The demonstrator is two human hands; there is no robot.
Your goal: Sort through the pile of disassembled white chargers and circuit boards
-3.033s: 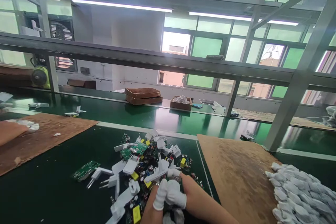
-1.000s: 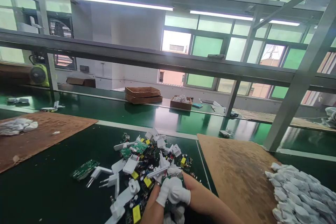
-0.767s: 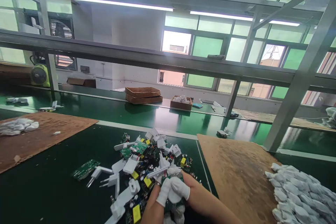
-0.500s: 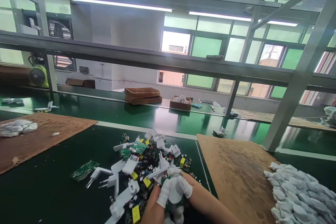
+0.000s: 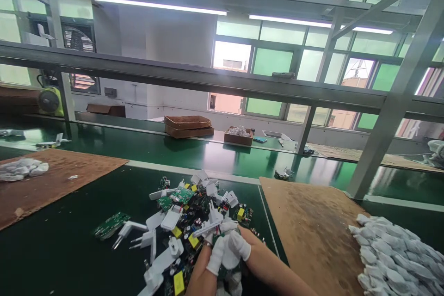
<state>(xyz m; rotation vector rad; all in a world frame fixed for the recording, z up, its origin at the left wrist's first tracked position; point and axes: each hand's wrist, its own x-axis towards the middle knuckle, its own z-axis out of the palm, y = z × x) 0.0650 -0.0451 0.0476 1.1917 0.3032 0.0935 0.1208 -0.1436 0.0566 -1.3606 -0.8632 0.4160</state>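
Note:
My left hand and my right hand, both in white finger coverings, are close together at the lower middle with fingers curled. Between them they grip a white plug housing with some green circuit board showing at its edges; the fingers hide part of it. A heap of white plug housings, green circuit boards and parts with yellow blocks lies directly left of and beyond the hands. A separate circuit board rests left of the heap.
Brown boards lie to the right and left, bearing piles of white wrapped pieces. Beyond runs a green conveyor belt carrying a few plug assemblies. Cardboard trays stand behind it. A metal frame post rises at right.
The plug assemblies on the belt have slid left. My right hand has shifted slightly left and its fingers have moved a little on the housing; the left has barely moved.

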